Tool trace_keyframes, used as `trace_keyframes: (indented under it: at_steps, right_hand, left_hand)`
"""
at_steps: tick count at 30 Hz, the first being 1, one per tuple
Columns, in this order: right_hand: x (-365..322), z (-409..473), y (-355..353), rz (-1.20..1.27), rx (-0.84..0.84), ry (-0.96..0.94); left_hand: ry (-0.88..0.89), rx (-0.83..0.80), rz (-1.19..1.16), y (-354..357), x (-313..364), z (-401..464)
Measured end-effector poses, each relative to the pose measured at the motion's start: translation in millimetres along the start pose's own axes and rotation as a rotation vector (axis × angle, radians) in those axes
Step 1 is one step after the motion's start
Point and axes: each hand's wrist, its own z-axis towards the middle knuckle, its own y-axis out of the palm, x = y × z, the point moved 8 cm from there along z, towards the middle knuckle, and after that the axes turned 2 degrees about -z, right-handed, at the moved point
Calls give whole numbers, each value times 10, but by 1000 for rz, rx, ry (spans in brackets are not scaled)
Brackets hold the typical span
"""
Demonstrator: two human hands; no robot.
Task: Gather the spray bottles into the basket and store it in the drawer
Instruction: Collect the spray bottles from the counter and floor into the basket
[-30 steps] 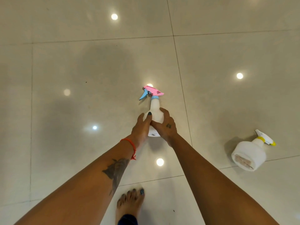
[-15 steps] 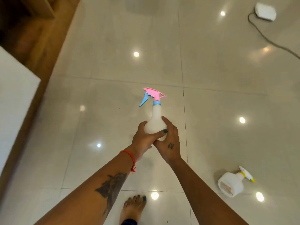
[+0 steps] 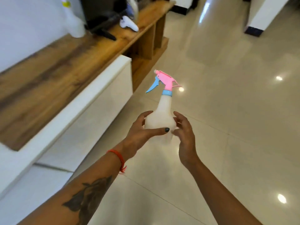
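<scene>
Bottle (image 3: 159,118) upright between both hands' fingers (image 3: 159,130)

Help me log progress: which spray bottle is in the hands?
The spray bottle with the pink head and blue trigger, gripped by the left hand, right hand beside it. The other white bottle, yellow-topped, stands on the wooden shelf.
</scene>
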Motion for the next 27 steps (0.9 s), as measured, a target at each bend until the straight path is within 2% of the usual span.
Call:
trace_keyframes:
  at_steps: [3, 6, 9, 12, 14, 17, 22, 25, 27]
  right_hand:
    - [-354, 64, 676, 20, -194, 52]
    - [-755, 36, 1491, -41, -497, 42]
    - [-1055, -97, 2216, -97, -722, 67]
    - [-1262, -298, 2939, -173, -898, 42]
    - [-1352, -453, 3442, -175, -950, 12]
    - [-1427, -654, 4114, -161, -949, -63]
    - [-1294, -1028, 5200, -311, -877, -227]
    - [-1245, -1318, 5720, -380, -805, -380]
    - [-1190, -1476, 5991, -413, -807, -464]
  left_hand:
    - [45, -8, -33, -719, 265, -289]
    - [59, -29, 42, -1417, 449, -609]
    - [57, -66, 77, -2026, 548, -959]
    - [87, -64, 28, -2625, 632, -1302]
    - [116, -5, 8, -3071, 625, -1539]
    - [165, 189, -58, -3736, 559, -1855]
    - [234, 609, -62, -4656, 299, -2397]
    - [198, 922, 23, -5073, 32, -2718]
    - [159, 1042, 30, -5238, -147, -2833]
